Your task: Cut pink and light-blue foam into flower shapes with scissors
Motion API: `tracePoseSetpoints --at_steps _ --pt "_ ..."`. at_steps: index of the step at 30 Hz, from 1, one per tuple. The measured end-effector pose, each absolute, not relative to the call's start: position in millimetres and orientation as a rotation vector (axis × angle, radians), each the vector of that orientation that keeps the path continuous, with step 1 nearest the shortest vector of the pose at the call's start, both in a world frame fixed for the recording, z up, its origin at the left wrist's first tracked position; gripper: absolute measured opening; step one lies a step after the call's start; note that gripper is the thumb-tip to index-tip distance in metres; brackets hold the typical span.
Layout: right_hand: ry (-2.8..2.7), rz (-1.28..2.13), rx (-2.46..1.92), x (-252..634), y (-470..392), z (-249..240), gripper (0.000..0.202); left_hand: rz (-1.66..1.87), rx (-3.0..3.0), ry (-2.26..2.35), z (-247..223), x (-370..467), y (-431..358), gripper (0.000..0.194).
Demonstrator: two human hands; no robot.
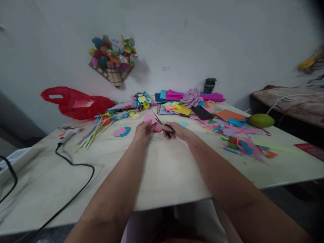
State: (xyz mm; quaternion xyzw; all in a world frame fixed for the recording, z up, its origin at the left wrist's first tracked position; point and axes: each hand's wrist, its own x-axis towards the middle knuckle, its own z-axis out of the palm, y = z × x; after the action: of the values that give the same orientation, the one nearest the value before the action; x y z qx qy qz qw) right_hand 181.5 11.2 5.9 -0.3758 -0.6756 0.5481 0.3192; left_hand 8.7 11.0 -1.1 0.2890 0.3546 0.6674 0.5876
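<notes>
My left hand (144, 130) pinches a pink paper piece (150, 118) above the middle of the table. Around the black handles of a pair of scissors (169, 128), the fingers of my right hand (176, 130) are closed. The scissor blades point up and to the left, spread apart beside the pink piece; whether they touch it I cannot tell. A pink and blue scalloped cut-out (122, 131) lies left of my hands. Just beyond my right hand is a light blue round piece (182, 124), partly covered.
A glue gun (69, 134) with a trailing black cord lies at left near a red plastic bag (76, 104). Colourful paper scraps (243, 138), a dark phone (202, 113) and a green mango-like fruit (261, 120) are on the right. Paper flowers (142, 100) stand at the back.
</notes>
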Motion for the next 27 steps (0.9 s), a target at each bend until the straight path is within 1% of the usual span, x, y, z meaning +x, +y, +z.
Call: tracePoseSetpoints --at_steps 4,14,27 --pt "-1.755 1.438 -0.979 178.1 13.5 1.5 0.021 1.552 0.656 0.817 -1.2 10.8 10.7 0.007" --pt "-1.773 1.381 -0.964 176.5 16.5 -3.6 0.028 1.545 0.610 0.831 0.2 14.7 9.5 0.008" --pt "-1.740 1.370 -1.044 173.8 12.4 1.1 0.026 1.553 0.618 0.830 1.2 16.5 7.9 0.010"
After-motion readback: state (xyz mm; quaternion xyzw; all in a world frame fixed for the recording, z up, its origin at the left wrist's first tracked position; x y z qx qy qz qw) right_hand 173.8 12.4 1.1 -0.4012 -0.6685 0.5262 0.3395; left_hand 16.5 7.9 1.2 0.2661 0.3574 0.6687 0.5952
